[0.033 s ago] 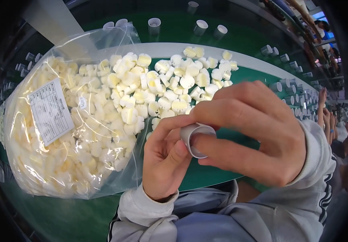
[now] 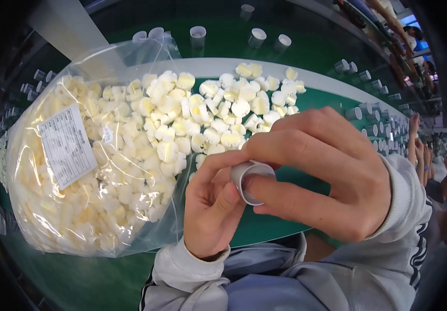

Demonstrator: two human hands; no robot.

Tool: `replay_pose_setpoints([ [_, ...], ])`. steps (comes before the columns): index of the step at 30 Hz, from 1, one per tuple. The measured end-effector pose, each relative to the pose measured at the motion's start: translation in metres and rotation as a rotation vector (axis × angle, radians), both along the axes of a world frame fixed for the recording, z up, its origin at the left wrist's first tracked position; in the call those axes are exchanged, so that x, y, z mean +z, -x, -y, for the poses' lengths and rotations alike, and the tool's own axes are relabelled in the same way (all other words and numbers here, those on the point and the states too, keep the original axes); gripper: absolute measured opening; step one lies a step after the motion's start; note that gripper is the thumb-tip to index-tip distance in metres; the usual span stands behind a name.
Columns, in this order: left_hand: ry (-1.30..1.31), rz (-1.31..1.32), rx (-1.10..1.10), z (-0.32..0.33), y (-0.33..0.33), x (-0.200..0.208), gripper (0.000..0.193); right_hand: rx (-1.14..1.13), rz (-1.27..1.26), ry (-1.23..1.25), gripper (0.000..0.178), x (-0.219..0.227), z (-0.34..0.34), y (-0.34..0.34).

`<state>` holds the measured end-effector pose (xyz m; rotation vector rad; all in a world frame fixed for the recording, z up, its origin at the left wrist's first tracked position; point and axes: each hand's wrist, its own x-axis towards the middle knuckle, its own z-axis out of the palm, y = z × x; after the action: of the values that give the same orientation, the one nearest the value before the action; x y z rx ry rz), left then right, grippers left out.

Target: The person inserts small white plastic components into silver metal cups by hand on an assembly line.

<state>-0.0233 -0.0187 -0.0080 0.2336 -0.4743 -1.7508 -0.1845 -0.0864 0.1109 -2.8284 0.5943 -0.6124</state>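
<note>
Pinching a cup between thumb and fingers of the left hand, above the table, dipping one digit of the right hand into its mouth, with tip hidden and right grip impossible to tell, near white pieces.

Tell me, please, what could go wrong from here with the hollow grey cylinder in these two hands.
The hollow grey cylinder might slip or twist, since the left grip steadies it from outside while part of the right grip reaches into its open end. The loose white-and-yellow pieces lie close by, so a stray knuckle might scatter some. Bumping the clear bag could shift its pieces too.
</note>
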Motion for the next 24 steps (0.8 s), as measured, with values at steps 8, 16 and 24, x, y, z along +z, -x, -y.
replay_pose_setpoints([
  [8,-0.122,0.004,0.06,-0.003,-0.002,0.01,0.049,0.173,0.121,-0.021,0.025,-0.01,0.018,-0.007],
  [16,-0.077,0.097,0.155,0.001,-0.003,0.015,0.046,0.244,0.233,-0.104,0.026,-0.017,0.054,-0.003],
  [24,-0.03,0.288,0.077,0.0,-0.001,0.012,0.021,-0.831,-0.245,0.002,0.035,-0.072,0.292,0.106],
])
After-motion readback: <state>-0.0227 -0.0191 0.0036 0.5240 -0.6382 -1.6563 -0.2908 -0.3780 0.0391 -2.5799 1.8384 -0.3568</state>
